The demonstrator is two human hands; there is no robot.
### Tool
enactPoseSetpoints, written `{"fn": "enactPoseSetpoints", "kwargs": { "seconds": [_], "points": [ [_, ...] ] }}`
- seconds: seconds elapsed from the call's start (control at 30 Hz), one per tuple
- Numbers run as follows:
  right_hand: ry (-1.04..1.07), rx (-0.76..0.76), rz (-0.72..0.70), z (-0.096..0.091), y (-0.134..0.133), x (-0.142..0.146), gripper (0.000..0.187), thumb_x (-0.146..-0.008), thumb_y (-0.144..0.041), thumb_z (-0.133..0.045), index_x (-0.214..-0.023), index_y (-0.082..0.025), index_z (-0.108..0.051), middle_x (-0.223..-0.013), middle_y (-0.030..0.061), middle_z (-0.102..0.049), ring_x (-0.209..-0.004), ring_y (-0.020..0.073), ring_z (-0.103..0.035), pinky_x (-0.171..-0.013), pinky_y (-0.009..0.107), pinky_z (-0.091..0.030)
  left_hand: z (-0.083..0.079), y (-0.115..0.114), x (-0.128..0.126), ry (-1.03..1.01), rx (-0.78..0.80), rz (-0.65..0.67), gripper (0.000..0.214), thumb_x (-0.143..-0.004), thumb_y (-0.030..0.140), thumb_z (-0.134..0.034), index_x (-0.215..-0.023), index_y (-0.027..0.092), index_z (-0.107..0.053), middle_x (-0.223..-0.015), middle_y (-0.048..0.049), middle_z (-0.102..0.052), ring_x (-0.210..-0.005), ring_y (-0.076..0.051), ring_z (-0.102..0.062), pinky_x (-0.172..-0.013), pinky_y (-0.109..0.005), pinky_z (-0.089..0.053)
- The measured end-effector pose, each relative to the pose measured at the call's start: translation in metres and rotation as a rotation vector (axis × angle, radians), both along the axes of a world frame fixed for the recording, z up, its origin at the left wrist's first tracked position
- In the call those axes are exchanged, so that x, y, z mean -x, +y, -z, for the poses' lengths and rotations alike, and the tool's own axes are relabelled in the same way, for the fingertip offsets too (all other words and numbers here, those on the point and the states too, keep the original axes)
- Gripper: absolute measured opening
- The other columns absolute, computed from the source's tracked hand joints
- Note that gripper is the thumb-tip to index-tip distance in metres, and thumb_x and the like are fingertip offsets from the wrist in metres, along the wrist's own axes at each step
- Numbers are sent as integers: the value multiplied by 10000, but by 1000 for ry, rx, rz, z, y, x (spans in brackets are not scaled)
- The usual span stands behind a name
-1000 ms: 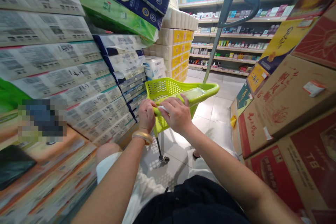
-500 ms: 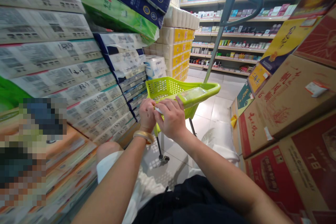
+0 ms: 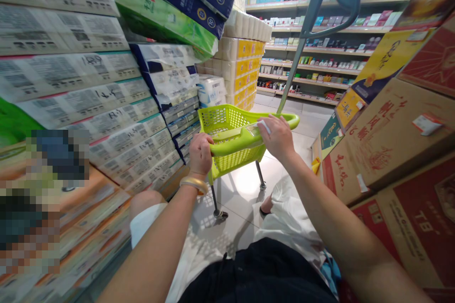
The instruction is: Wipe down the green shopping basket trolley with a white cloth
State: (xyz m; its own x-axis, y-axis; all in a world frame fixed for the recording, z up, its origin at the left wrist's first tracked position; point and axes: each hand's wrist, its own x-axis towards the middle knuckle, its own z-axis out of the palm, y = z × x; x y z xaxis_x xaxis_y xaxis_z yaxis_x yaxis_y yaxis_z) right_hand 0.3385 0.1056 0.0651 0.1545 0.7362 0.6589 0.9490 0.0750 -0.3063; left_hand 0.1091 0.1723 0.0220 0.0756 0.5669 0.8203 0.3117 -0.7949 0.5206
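A lime-green shopping basket [image 3: 232, 163] on wheeled metal legs stands in front of me, with a long grey pull handle [image 3: 295, 64] rising at its far right. My left hand [image 3: 201, 154], a gold bangle at its wrist, is closed around the left end of the basket's near rim. On the right part of that rim lies my right hand [image 3: 279, 137], fingers bent over a small white wipe [image 3: 263, 125], most of it hidden by the hand. A clear label panel on the rim is partly covered by the fingers.
Stacked white printed packs [image 3: 71, 75] wall the left side, close to my left arm. Cardboard cartons [image 3: 394, 128] are piled along the right. Toilet-roll packs [image 3: 238, 66] stand behind the basket, and stocked shelves [image 3: 316, 47] cross the back above the tiled floor.
My right hand has moved right along the rim with the white wipe, away from my left hand. My left hand stays at the rim's left end.
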Motion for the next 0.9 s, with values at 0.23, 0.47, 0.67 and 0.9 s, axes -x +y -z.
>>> {"fn": "enactPoseSetpoints", "kwargs": {
  "seconds": [0.23, 0.47, 0.67, 0.9],
  "points": [
    [62, 52, -4, -5, 7, 2, 364, -987, -395, -413, -1069, -240, -733, -1229, 61, -714, -1298, 285, -547, -1181, 531, -252, 1, -1, -3, -48, 0, -2, 366, -947, 294, -277, -635, 256, -465, -654, -51, -557, -719, -221, -520, -712, -391, -416],
    [-98, 223, -191, -23, 6, 32, 376, -1023, -366, -361, -1109, -279, -717, -1199, 20, -729, -1196, 203, -618, -1204, 477, -216, 2, 3, 5, -52, -2, 15, 355, -938, 289, -293, -638, 254, -480, -663, -41, -566, -740, -218, -533, -739, -384, -430],
    [-100, 386, -8, -35, 14, 2, 429, -1031, -374, -324, -1017, -209, -720, -1143, 84, -742, -1106, 240, -660, -1150, 493, -278, 2, 3, 9, -30, 19, 9, 359, -940, 315, -287, -649, 250, -488, -700, -38, -594, -779, -211, -550, -776, -375, -442],
    [-99, 306, 5, -33, 12, 31, 391, -1014, -409, -383, -928, -243, -727, -1087, 59, -749, -1093, 244, -652, -1152, 552, -241, 4, 3, 3, -73, 3, -12, 372, -947, 322, -281, -634, 255, -469, -673, -37, -580, -740, -208, -536, -749, -376, -436]
  ]
}}
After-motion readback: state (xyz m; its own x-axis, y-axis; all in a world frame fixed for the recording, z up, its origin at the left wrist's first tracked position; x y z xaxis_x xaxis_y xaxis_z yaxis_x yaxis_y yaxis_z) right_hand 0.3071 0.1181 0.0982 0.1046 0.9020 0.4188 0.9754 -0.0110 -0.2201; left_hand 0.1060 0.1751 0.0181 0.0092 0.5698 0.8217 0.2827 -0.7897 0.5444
